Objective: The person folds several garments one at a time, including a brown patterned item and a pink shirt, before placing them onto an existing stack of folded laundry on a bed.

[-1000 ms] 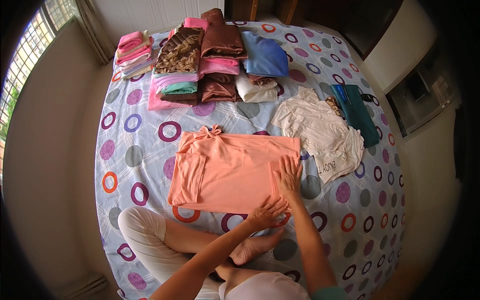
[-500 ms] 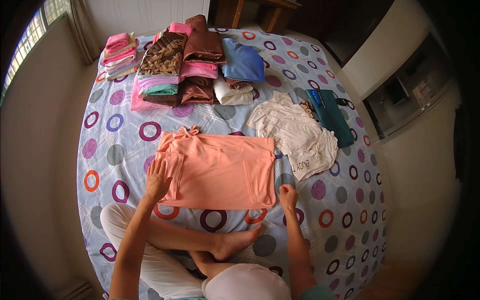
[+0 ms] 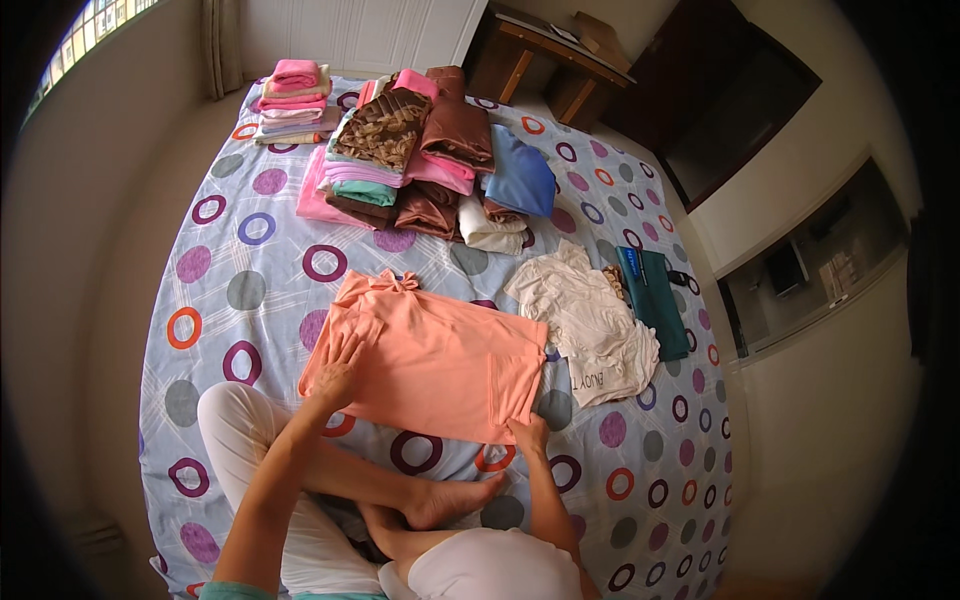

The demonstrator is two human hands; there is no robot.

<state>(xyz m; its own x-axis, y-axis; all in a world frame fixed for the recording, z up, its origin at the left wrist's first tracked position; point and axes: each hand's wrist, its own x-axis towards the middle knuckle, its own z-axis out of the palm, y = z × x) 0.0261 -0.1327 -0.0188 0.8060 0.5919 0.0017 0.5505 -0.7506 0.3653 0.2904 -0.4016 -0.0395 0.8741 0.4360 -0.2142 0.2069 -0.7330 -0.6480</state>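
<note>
A peach garment (image 3: 425,360) lies spread on the bed before me, with a tied bow at its upper left edge and a pocket panel near its right side. My left hand (image 3: 337,374) rests flat on the left part of it, fingers stretched out. At the lower right corner my right hand (image 3: 529,434) has its fingers closed on the cloth. Just to the right of the garment lies a crumpled white T-shirt (image 3: 585,315) with dark lettering near its lower end.
A dark green folded cloth (image 3: 660,310) with a blue item on it lies beyond the T-shirt. Stacks of folded laundry (image 3: 365,190) stand at the far side, with a smaller pile (image 3: 293,105) on their left. My crossed legs (image 3: 395,490) occupy the near side of the patterned bed (image 3: 215,340).
My left hand has slid inward on the peach garment. My right hand, beside it before, now grips its lower right corner. The whole view has tilted.
</note>
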